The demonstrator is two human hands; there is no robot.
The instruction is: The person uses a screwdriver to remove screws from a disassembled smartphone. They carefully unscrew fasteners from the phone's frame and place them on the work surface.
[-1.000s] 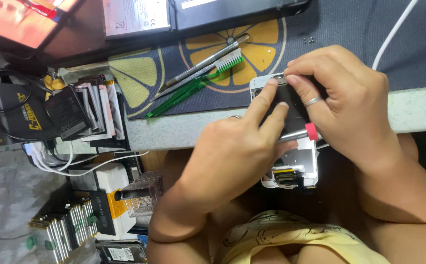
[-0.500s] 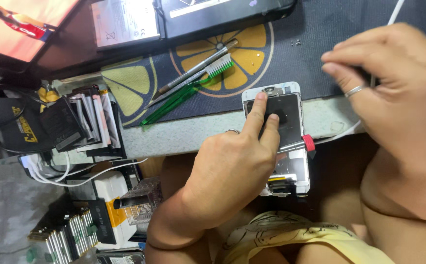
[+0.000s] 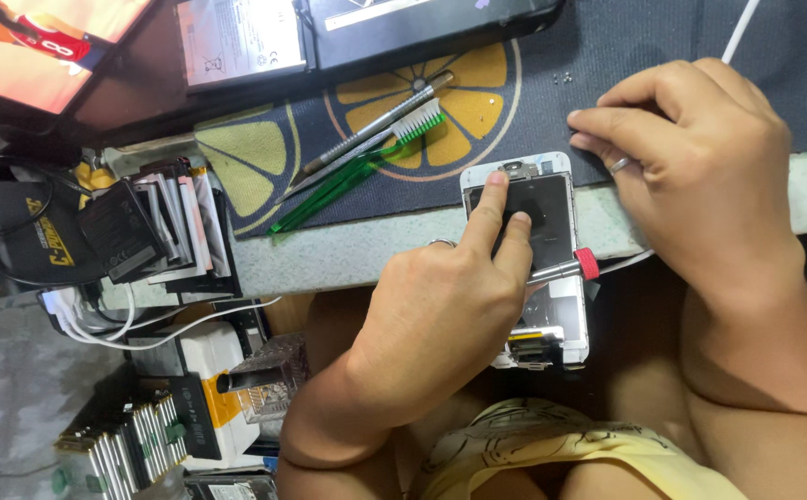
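The opened phone (image 3: 535, 255) lies with its long axis running away from the person, near end overhanging the table edge (image 3: 348, 255), far end resting on the dark citrus-print mat (image 3: 533, 102); white frame, dark panel facing up on the far half, exposed internals and a small connector at the near end, which hangs over the lap.

Left hand (image 3: 436, 319) comes up from below, wrist bent, back of hand to the camera; index and middle fingers (image 3: 487, 208) extended and pressed flat on the dark panel, the rest curled; a slim tool with a red cap (image 3: 570, 268) pokes out from under this hand across the phone, whether it is gripped cannot be told.

Right hand (image 3: 690, 167) rests on the mat just right of the phone's far corner; fingers bunched together, tips pointing left, a ring on one; nothing visibly held, so loosely closed on nothing seen.

Left of the phone on the mat: green toothbrush (image 3: 357, 167) and a metal tool (image 3: 376, 125), both diagonal, close together, apart from the phone; open mat between them and the phone; a white cable (image 3: 741, 28) at the top right; stacked parts (image 3: 158, 227) further left beyond the mat edge.
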